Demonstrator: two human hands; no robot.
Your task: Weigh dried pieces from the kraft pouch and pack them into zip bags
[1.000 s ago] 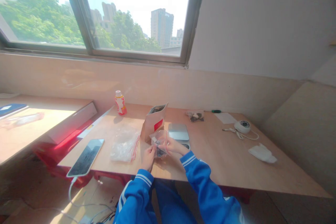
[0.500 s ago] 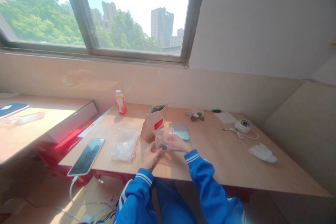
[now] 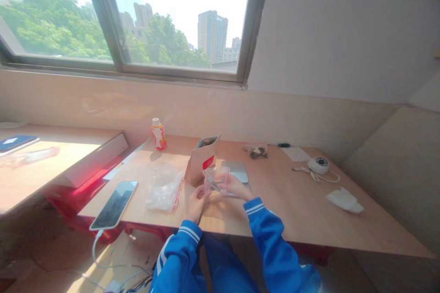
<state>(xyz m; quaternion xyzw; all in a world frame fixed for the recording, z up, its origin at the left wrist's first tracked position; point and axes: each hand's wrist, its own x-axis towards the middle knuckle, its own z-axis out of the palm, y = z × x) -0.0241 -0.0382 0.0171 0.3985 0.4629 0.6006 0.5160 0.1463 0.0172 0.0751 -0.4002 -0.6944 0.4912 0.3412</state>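
We've got both forearms angled in over the wooden table point(image 3: 285, 208), left hand point(image 3: 197, 206) and right hand point(image 3: 237, 187) pinching a small clear zip bag point(image 3: 216, 180) just in front of the kraft paper pouch point(image 3: 201, 161).

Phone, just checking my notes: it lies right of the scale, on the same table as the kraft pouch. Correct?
Not quite: the phone lies left of the scale, not right of it, as the head view shows. It is on the same table as the kraft pouch.
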